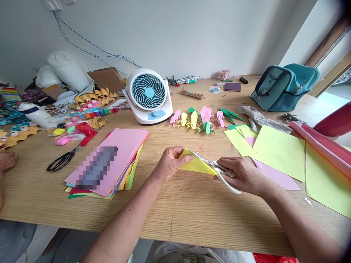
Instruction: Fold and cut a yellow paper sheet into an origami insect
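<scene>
My left hand point(170, 160) pinches the left corner of a folded piece of yellow paper point(199, 167) above the wooden table. Scissors point(229, 182) with white handles are gripped in my right hand point(244, 175). Their blades lie along the upper edge of the yellow paper and point toward my left hand. Whether the blades are fully closed is hard to make out. Beyond my hands stands a row of folded paper figures in pink, yellow and green, among them a large pink one point(206, 114).
Left lies a stack of coloured paper point(128, 140) with a blurred-out object on it, beside black-handled scissors point(61, 160). A white fan point(149, 91) stands behind. Yellow sheets point(279, 153) and a pink roll point(320, 146) lie right, below a teal bag point(282, 87). Another person's hand point(8, 160) rests far left.
</scene>
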Motion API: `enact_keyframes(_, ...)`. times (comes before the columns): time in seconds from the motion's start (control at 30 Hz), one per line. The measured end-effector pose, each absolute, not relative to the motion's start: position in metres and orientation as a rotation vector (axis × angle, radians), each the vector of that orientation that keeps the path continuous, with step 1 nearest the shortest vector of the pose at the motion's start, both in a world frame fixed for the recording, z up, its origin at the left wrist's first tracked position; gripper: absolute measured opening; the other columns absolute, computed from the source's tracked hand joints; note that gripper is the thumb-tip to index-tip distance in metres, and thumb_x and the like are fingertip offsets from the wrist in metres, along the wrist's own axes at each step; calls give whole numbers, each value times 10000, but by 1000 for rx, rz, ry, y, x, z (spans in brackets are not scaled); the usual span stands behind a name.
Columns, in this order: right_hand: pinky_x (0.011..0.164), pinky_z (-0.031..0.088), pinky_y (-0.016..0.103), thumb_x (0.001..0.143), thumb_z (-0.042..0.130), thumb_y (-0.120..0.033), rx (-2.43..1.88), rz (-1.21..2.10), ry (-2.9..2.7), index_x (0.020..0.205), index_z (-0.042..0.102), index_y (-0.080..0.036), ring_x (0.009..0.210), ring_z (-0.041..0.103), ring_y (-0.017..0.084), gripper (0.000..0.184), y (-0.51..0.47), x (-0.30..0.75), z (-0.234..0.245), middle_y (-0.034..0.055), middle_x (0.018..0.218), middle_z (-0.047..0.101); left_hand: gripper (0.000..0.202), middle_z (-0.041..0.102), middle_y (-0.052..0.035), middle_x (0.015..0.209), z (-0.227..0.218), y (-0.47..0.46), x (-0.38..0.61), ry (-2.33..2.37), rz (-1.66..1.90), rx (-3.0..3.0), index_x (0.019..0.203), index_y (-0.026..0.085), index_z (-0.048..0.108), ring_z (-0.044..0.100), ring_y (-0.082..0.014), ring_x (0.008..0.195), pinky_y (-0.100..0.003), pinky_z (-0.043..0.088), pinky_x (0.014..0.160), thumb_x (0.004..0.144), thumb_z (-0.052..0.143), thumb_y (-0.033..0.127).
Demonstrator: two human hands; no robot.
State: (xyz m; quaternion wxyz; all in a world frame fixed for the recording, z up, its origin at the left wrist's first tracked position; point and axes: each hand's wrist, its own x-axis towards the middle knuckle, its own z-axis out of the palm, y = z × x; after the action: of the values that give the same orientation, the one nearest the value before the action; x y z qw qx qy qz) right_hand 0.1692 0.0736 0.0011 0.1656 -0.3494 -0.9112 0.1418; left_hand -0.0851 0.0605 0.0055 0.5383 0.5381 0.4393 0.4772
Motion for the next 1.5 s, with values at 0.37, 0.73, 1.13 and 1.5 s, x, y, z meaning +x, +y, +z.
enact_keyframes(0.37, 534, 282, 242, 882, 518, -280, -989, 298, -2591, 703, 465, -207, 533, 384, 105, 200, 74, 169, -1, -18, 634, 488, 301, 538, 27, 659, 2, 60, -85, 1028, 1097, 1356, 713, 127, 658, 457, -88, 628, -204, 371, 605, 710, 786, 399)
enact_keyframes(0.73, 559, 294, 244, 904, 503, -289, -965, 278, -2602, 720, 491, -203, 554, 407, 112, 203, 74, 170, -2, -12, 644, 502, 253, 495, 35, 634, -2, 61, -84, 996, 1086, 1415, 690, 125, 652, 419, -88, 634, -208, 349, 607, 741, 767, 345)
enact_keyframes(1.13, 545, 289, 243, 910, 468, -323, -1037, 308, -2573, 697, 471, -207, 544, 422, 111, 242, 76, 171, -3, -4, 635, 517, 271, 536, 34, 655, -1, 61, -84, 997, 1068, 1362, 701, 123, 641, 466, -76, 621, -193, 373, 593, 745, 762, 362)
enact_keyframes(1.5, 628, 294, 295, 896, 469, -447, -1719, 2, -2507, 741, 534, -211, 644, 541, 172, 290, 105, 192, -26, 31, 766, 616, 305, 576, 36, 661, -5, 64, -81, 1028, 1063, 1208, 710, 132, 634, 495, -72, 595, -183, 378, 569, 669, 808, 380)
